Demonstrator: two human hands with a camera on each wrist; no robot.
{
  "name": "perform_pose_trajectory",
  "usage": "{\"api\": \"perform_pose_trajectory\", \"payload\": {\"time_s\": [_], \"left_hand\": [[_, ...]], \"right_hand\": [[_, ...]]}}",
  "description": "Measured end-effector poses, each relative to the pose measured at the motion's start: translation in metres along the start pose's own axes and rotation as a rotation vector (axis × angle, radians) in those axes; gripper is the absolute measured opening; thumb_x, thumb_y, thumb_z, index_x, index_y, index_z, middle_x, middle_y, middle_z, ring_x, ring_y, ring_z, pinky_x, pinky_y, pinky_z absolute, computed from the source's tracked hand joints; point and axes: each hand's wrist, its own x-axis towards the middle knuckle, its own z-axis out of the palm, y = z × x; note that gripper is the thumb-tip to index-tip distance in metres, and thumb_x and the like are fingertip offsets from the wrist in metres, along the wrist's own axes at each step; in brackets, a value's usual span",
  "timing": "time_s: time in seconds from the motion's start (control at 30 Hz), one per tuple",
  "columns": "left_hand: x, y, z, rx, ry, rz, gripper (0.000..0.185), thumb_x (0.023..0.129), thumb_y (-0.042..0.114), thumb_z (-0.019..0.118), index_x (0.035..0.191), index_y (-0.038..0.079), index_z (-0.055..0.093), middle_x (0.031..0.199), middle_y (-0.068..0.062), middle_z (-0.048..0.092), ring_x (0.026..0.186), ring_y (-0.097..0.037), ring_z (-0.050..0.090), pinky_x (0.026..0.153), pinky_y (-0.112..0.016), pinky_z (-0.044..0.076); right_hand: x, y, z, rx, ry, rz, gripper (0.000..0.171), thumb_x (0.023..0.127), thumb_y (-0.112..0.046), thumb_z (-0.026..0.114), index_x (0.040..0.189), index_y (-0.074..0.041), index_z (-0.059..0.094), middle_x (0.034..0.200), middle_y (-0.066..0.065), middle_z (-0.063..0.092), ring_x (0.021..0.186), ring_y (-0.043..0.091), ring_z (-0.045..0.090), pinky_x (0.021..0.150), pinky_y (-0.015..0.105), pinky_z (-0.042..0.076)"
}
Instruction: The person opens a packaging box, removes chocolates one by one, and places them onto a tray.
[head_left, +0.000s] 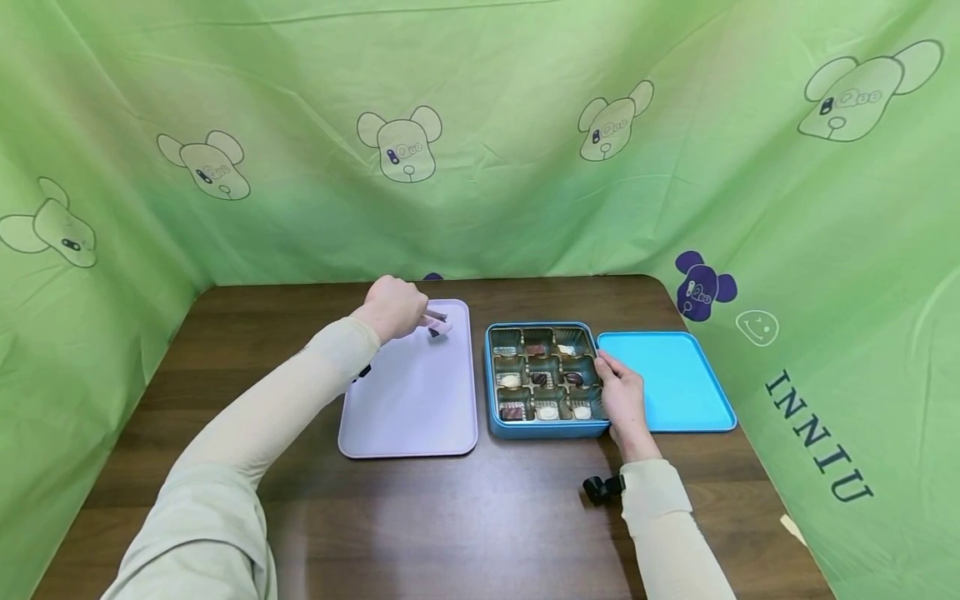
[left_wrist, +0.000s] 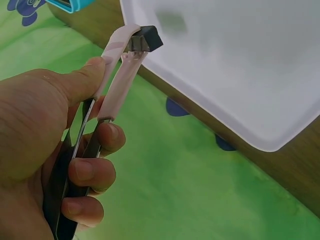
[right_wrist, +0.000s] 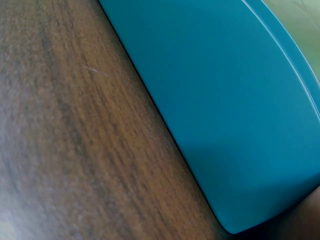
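My left hand (head_left: 393, 308) grips metal tongs with pale pink tips (left_wrist: 119, 90). A small dark chocolate cube (left_wrist: 152, 39) is pinched between the tips, above the far end of the lilac tray (head_left: 408, 408). To the right stands a blue tin box (head_left: 551, 430) with a gold divided insert. Chocolates, some dark and some white, lie in its compartments, among them a white one (head_left: 510, 380) at the left. My right hand (head_left: 624, 398) holds the box by its right side, thumb at the rim and the other fingers mostly hidden. In the right wrist view the blue box wall (right_wrist: 200, 115) fills much of the frame.
A flat blue lid (head_left: 682, 383) lies right of the box, partly behind my right hand. All of these are on a brown wooden table (head_left: 450, 517). A green curtain (head_left: 480, 225) printed with bear heads hangs right behind the table's far edge and along both sides.
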Motion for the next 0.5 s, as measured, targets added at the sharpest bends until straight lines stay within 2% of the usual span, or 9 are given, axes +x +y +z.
{"api": "perform_pose_trajectory", "payload": {"time_s": [0.33, 0.5], "left_hand": [[0.001, -0.001, 0.01, -0.003, -0.023, -0.004, 0.034, 0.1, 0.047, 0.06, 0.09, 0.017, 0.074, 0.077, -0.003, 0.068, 0.068, -0.021, 0.064, 0.057, -0.043, 0.055], [0.001, -0.001, 0.015, -0.006, -0.01, 0.001, 0.033, 0.099, 0.047, 0.061, 0.089, 0.018, 0.074, 0.078, -0.004, 0.069, 0.07, -0.021, 0.065, 0.059, -0.043, 0.055]], "right_hand": [[0.0, 0.0, 0.001, 0.011, 0.007, 0.005, 0.048, 0.108, -0.03, 0.049, 0.152, -0.009, 0.045, 0.16, 0.009, 0.037, 0.151, 0.025, 0.026, 0.121, 0.041, 0.024], [0.0, 0.0, 0.001, 0.013, 0.005, 0.007, 0.048, 0.108, -0.029, 0.049, 0.152, -0.009, 0.045, 0.16, 0.009, 0.037, 0.151, 0.025, 0.026, 0.121, 0.041, 0.024]]}}
